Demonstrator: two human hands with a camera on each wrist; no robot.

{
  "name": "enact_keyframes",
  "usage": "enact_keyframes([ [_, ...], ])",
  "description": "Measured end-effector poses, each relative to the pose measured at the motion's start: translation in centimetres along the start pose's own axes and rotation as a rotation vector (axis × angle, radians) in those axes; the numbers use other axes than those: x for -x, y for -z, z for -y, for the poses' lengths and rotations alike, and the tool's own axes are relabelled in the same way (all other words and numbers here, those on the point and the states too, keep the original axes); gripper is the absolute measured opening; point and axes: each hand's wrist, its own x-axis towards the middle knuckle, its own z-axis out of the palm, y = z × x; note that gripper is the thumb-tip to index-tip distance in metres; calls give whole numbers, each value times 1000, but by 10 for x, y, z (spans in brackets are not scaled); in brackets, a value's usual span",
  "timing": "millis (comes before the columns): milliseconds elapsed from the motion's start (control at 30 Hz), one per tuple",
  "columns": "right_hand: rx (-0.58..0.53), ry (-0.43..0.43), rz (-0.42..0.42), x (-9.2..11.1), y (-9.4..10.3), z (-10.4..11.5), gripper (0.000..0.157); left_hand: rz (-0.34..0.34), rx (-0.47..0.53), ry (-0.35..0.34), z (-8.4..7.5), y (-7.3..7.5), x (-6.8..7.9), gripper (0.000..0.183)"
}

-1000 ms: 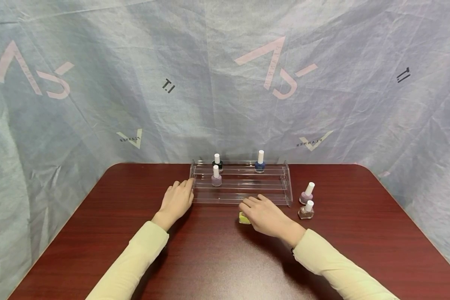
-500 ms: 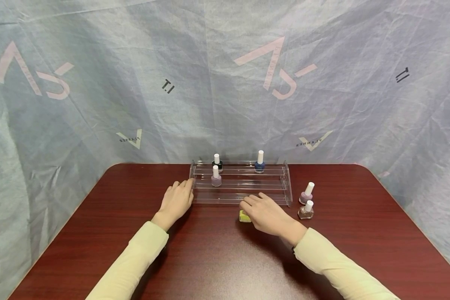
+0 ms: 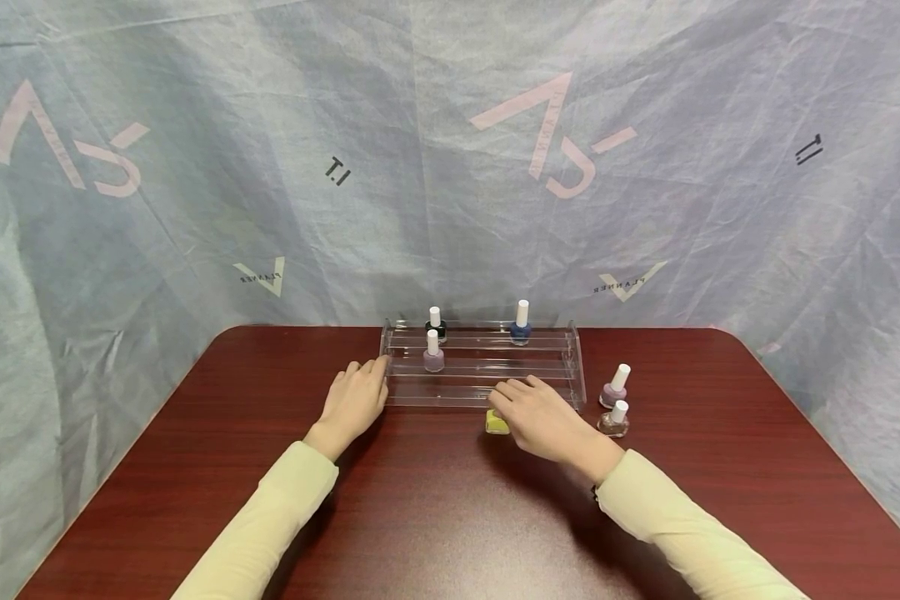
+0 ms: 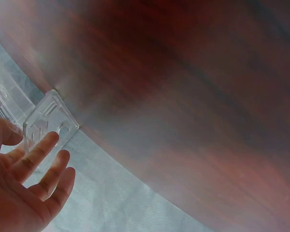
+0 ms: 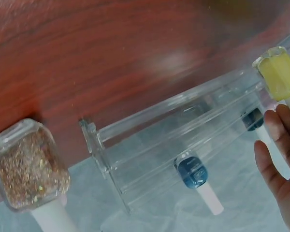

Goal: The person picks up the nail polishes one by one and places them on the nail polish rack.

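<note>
Presently, the right hand (image 3: 546, 421) pinches the white cap of the yellow bottle (image 3: 497, 422), and this bottle is just before the front edge of the clear rack (image 3: 435, 401). The left hand (image 3: 354, 400) has relaxed, spread fingers, which touch the left end of the rack. On the rear step stand the dark bottle (image 3: 436, 328) and the blue bottle (image 3: 521, 332); the pale purple bottle (image 3: 433, 360) stands one step lower. To the right of the rack, the mauve bottle (image 3: 612, 394) and the brown glitter bottle (image 3: 612, 425) stand upon the table (image 3: 435, 517).

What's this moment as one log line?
left hand: at clear rack's end | right hand: holding yellow bottle | beside rack: lilac bottle, glitter bottle
</note>
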Motion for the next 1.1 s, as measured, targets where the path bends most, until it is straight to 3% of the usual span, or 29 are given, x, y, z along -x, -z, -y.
enact_keyframes([
  [500,22,-83,-7,-5,12,-20,5,11,7,1,-1,0,-1,36],
  [767,11,-128,-3,-9,12,-31,3,-40,14,-18,-2,1,0,33],
  [1100,-19,-176,11,-13,13,-43,5,35,-1,14,1,-1,-1,37],
])
